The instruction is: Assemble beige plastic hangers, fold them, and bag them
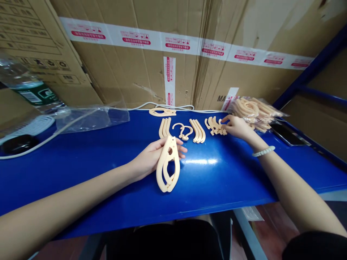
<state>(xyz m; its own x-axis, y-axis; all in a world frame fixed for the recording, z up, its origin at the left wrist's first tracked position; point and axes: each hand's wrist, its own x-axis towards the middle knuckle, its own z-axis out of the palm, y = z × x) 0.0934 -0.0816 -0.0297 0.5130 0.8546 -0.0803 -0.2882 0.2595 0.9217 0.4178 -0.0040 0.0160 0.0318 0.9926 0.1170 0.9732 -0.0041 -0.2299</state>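
My left hand (148, 159) is closed around a cream plastic folding hanger (160, 173), folded into a leaf shape with its arms pointing toward me. No hook shows on it. On the blue table, my right hand (238, 128) reaches to a cluster of small curved cream pieces (213, 126). Thumb and forefinger pinch at the piece on the cluster's right end. Between the hands lie cream hooks (187, 133), with curved arm strips (199, 131) to their right and more strips (165, 126) to their left, partly behind the held hanger.
Another folded hanger (162, 112) lies at the back by a white cable (141, 106). Bagged cream parts (253, 110) and a phone (288, 134) sit at right. Leftward are a clear plastic bag (100, 117), water bottle (34, 90) and black mouse (20, 143). Cardboard (130, 68) walls the back.
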